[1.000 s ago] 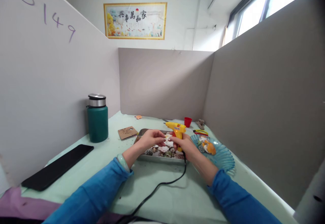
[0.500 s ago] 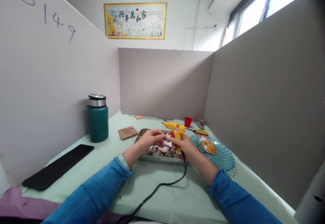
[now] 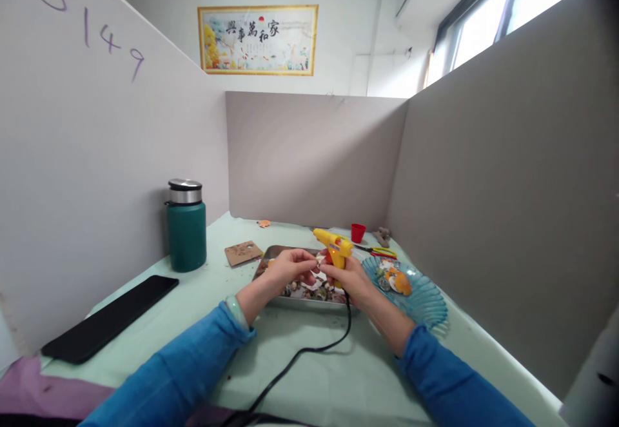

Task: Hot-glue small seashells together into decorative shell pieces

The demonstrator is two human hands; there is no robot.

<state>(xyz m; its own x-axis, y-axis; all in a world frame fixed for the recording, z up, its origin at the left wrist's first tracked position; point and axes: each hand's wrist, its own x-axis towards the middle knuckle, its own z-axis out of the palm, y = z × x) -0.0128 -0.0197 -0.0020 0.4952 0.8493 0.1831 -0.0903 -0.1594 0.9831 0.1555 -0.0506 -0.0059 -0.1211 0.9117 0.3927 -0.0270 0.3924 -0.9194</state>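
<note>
Over a metal tray of shells, both hands meet at their fingertips. My right hand is closed round the handle of a yellow glue gun, its nozzle pointing up and to the left; a black cord runs down from the handle. My left hand is pinched at the tips of thumb and forefinger, close to my right thumb. A tiny thing shows between the fingertips, too small to name. My fingers and the glue gun hide part of the tray.
A blue glass plate holding shells stands at the right. Behind it lie yellow-handled pliers and a red cup. To the left are a brown board, a green flask and a flat black object. Partitions enclose three sides.
The glue gun has tipped a little, its nozzle rising and shifting slightly right. Its cord has moved slightly left. My hands stay together over the tray.
</note>
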